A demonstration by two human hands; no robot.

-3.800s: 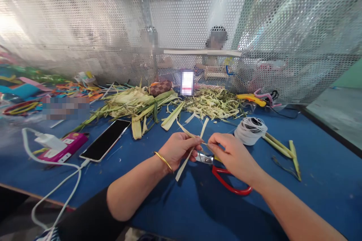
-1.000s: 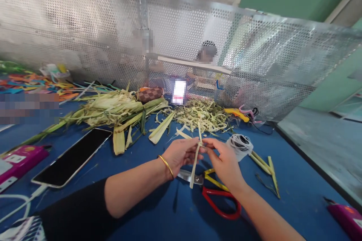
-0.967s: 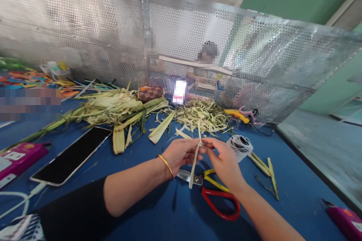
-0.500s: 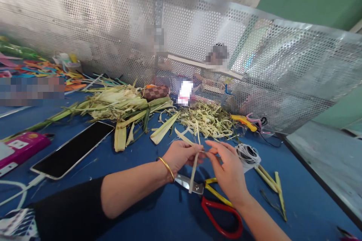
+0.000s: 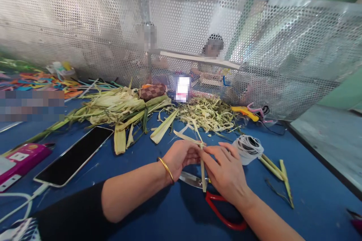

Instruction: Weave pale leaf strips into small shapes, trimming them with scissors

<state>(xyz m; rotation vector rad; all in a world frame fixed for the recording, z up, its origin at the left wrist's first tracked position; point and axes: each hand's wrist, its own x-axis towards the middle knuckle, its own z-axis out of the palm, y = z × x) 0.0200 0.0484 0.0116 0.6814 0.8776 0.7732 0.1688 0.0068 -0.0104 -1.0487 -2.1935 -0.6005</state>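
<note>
My left hand (image 5: 179,158), with a gold bangle at the wrist, pinches thin pale husk strips (image 5: 203,176) that cross at its fingertips. One strip hangs down, while others stick out up and to the left. Fingers of my right hand (image 5: 227,171) close on the same crossing from the right; its exact grip is partly hidden. Below both hands, scissors (image 5: 224,214) with a red handle lie on the blue table, their blades pointing left. Just beyond the fingers is a heap of shredded husk (image 5: 207,115).
Long husks (image 5: 113,103) and a checkered pouch (image 5: 152,92) lie behind. A phone (image 5: 75,156) and magenta power strip (image 5: 26,162) are left. White cord coil (image 5: 249,148), stalks (image 5: 285,180) and a yellow tool (image 5: 244,113) lie right. A perforated screen (image 5: 181,19) stands behind; people sit beyond.
My right hand has moved down and left, closer to the left hand, with its fingers now at the crossing. The hanging strip has swung more upright. The view has shifted slightly.
</note>
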